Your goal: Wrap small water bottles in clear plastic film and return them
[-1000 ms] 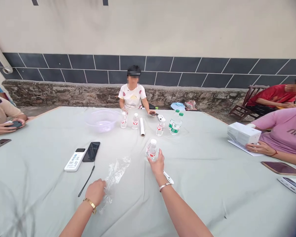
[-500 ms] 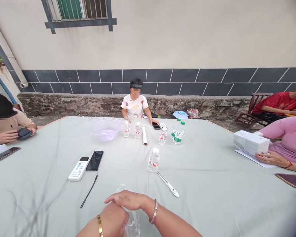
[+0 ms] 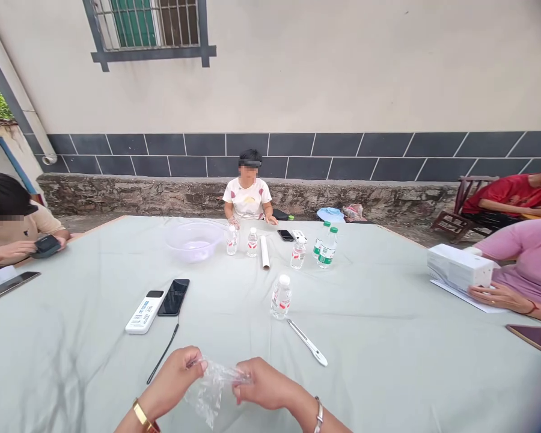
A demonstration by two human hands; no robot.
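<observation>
A thin, crumpled piece of clear plastic (image 3: 208,394) stretches between my two hands above the table's near edge; whether it is a bag or a glove I cannot tell. My left hand (image 3: 175,376) pinches its upper left end between thumb and fingers. Its other end is gripped by my right hand (image 3: 262,385), fingers curled. Beyond the hands stands a small capped water bottle (image 3: 281,297), upright. A white utility knife (image 3: 307,343) lies just right of that bottle. Left of it, a black phone (image 3: 174,297) rests beside a white power bank (image 3: 145,313).
A black strap (image 3: 163,355) lies near my left hand. Farther back are a translucent purple basin (image 3: 195,243), a white roll (image 3: 264,252), several small bottles and two green-capped bottles (image 3: 327,248). People sit around the table; one at right holds a white box (image 3: 460,267).
My hands were crossed, the right over the left, with the plastic beneath. They have moved apart and now hold the plastic between them. The person opposite has drawn a hand back from a phone.
</observation>
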